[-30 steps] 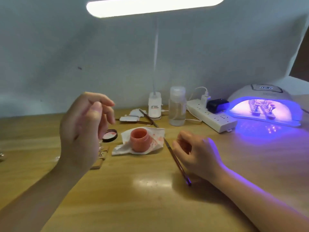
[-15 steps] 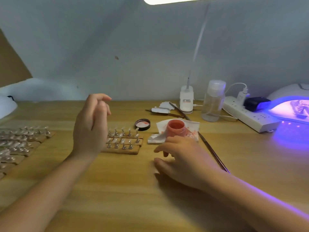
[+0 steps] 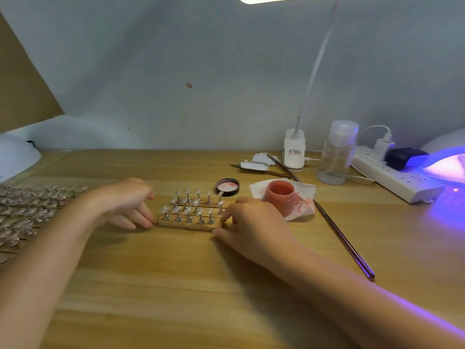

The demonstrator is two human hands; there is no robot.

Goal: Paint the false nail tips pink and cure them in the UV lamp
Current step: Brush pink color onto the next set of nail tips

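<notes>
The small wooden stand of unpainted clear nail tips (image 3: 190, 217) is gripped at nine o'clock by the left hand (image 3: 125, 201) and at three o'clock by the right hand (image 3: 254, 226), fingers curled on its ends. Repositioning is judged in hand; the thin purple brush (image 3: 343, 238) must be taken next.

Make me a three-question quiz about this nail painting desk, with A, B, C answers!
1. Where does the brush lie?
A. in the jar
B. on the desk, right of the jar
C. in a hand
2. What colour is the paint jar?
A. pink
B. green
C. black
3. Is the jar open?
A. capped
B. open, lid beside it
C. tipped over

Answers: 1 B, it lies flat on the desk. 2 A, its body looks pink. 3 B, the black lid lies to its left.
</notes>
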